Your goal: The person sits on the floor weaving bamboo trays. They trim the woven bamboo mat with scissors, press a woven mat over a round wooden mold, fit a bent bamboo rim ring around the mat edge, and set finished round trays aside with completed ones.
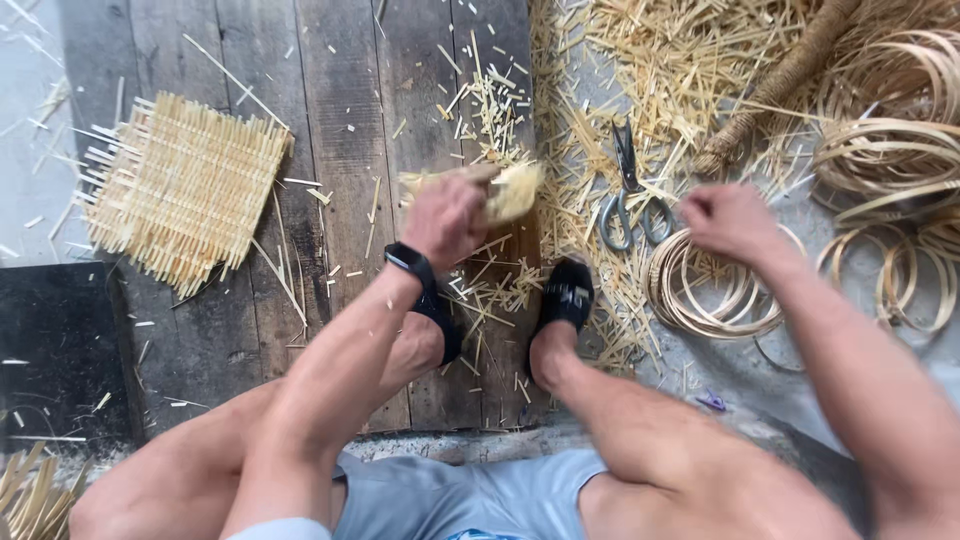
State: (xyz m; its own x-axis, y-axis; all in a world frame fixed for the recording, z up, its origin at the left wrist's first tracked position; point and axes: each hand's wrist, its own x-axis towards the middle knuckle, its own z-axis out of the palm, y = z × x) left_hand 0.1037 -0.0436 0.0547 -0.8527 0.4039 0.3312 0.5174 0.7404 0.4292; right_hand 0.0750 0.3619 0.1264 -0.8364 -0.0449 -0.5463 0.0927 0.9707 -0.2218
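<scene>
My left hand (448, 218) is closed on a bundle of pale bamboo strips (508, 188), held blurred above the wooden boards. A black wristband (408, 262) sits on that wrist. My right hand (728, 222) is a closed fist hovering just right of the scissors (630, 198), above a coil of thin bamboo rings (705, 295). Whether the right hand holds anything cannot be seen. My feet in black sandals (566, 295) rest on the boards below the hands.
A square woven bamboo mat (185, 190) lies at the left on the boards. Cut bamboo scraps (660, 70) cover the upper middle. More bamboo hoops (890, 160) pile at the right, next to a rope-wrapped stick (780, 85). A dark slab (60, 350) lies lower left.
</scene>
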